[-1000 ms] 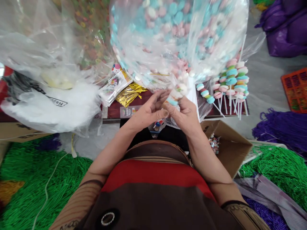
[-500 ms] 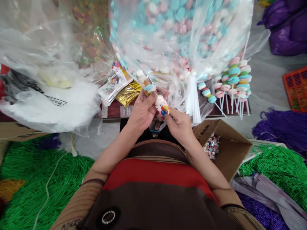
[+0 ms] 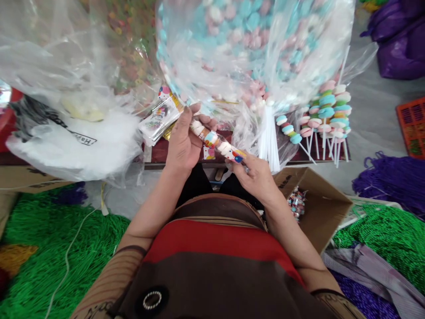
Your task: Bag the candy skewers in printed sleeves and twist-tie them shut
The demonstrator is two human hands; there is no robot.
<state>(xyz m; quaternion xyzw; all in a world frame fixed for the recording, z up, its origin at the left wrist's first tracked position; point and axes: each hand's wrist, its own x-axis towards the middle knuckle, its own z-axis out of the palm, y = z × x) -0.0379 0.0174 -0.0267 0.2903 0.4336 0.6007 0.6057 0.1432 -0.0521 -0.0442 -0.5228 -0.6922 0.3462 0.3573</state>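
Observation:
A wrapped candy skewer (image 3: 212, 139) slants between my two hands above the table edge. My right hand (image 3: 254, 173) pinches its lower end, where the wrapper has coloured dots. At the upper end is my left hand (image 3: 184, 144), its fingers spread and partly behind the skewer, the thumb raised away from it. Printed wrappers (image 3: 159, 122) lie in a stack left of my left hand. White sticks (image 3: 268, 137) stand in a bundle behind my right hand. Several unwrapped candy skewers (image 3: 327, 113) lie at the table's right end, with a shorter one (image 3: 288, 129) beside them.
A big clear bag of pink, blue and white candies (image 3: 252, 40) fills the table's back. White plastic bags (image 3: 73, 146) cover the left side. An open cardboard box (image 3: 318, 208) with wrapped pieces stands below right. Green cords (image 3: 89, 243) and an orange crate (image 3: 411, 128) are on the floor.
My left hand has moved left and opened out, and the hands are farther apart. The skewer now shows along most of its length. My right hand has shifted slightly right and down.

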